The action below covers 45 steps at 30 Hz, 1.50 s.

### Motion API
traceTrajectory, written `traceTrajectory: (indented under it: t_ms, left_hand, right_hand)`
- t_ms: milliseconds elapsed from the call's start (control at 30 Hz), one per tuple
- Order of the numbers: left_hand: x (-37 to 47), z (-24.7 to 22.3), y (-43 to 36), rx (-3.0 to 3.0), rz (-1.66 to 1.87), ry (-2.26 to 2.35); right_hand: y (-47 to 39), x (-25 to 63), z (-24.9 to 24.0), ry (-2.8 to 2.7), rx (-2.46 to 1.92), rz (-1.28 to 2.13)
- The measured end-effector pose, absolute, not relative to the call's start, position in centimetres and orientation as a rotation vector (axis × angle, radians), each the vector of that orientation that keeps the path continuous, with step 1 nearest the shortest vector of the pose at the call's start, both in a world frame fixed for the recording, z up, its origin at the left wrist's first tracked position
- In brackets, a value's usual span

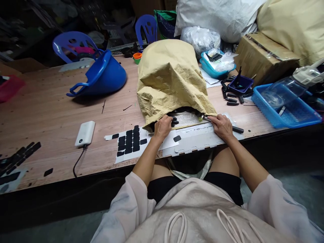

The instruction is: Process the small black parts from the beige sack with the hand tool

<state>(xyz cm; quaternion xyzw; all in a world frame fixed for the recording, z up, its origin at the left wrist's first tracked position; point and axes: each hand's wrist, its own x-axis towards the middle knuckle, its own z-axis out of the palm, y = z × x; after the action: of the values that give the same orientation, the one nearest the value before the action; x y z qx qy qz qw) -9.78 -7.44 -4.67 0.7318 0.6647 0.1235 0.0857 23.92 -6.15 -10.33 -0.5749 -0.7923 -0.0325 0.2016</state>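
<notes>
A tan woven sack (172,74) lies on the table with its mouth toward me. My left hand (163,127) is closed at the left of that mouth, with small black parts (174,121) at its fingertips; their kind is not clear. My right hand (222,126) is closed around a tool with a black handle (238,130), a metal shaft and a yellowish tip by the sack's right lip. Beneath both hands lies a white cardboard strip (194,141). Left of it is a white sheet with rows of black rounded pads (129,141), and one loose pad (177,138) lies nearer.
A blue tub (106,74) lies tipped at the left, behind a white power bank (85,133) with a cable. To the right are a blue basket (286,118) with a clear jug, a small purple basket (240,84) among black parts, a teal basket (215,69) and a cardboard box (268,57).
</notes>
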Motion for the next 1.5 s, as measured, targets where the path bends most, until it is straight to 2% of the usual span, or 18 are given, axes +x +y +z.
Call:
traceTrajectory:
  t_ms: [133,300,533,933,1167,1300,1500]
  left_hand:
    - [-10.0,-3.9,-5.8,2.178,0.1,1.886]
    - [-9.0,-3.7,-5.2,2.168,0.017,1.893]
    - [-6.7,-4.6,-7.4,2.467,0.336,1.768]
    - [-9.2,-5.6,-6.3,2.293,0.224,1.804]
    - [-5.6,-4.6,-8.3,2.376,0.454,1.738]
    - [-2.8,-6.5,-9.4,2.274,0.472,1.591]
    - [-2.0,-9.3,-9.4,2.075,0.643,1.618]
  right_hand:
    - [-6.2,23.9,-10.3,-2.219,-1.618,-0.075]
    - [-6.2,23.7,-10.4,-2.195,-1.62,-0.073]
    - [-6.3,23.7,-10.3,-2.191,-1.611,-0.073]
    - [-6.3,23.5,-10.2,-2.183,-1.614,-0.06]
    - [-6.3,23.5,-10.2,-2.183,-1.612,-0.057]
    - [-6.4,23.4,-10.4,-2.186,-1.622,-0.076]
    - [-6.2,23.7,-10.0,-2.213,-1.599,-0.078]
